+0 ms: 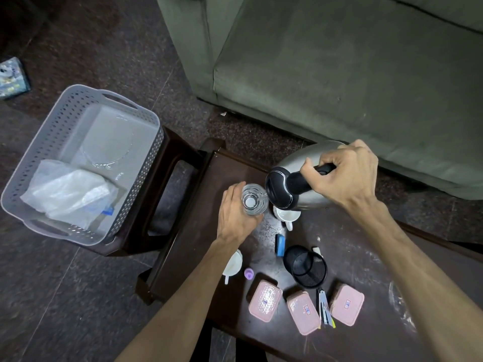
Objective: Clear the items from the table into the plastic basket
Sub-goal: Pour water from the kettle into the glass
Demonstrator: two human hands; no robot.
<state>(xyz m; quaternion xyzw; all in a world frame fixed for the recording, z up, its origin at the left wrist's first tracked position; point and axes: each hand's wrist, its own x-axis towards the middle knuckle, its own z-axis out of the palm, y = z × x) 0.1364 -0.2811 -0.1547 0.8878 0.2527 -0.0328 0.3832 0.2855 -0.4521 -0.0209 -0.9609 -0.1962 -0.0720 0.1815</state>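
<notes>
The dark table (235,165) carries cups (286,214), pink boxes (264,300) and a mesh holder (305,266).

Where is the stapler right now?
The stapler lies near the table's front edge, between two pink boxes, just below the black mesh cup.

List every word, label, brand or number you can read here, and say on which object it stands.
No text can be read.
Pink containers: each lid has a small label, too small and blurred to read.
Printed box on the floor: a pattern shows, no readable words.
Steel flask: no marking visible.
</notes>
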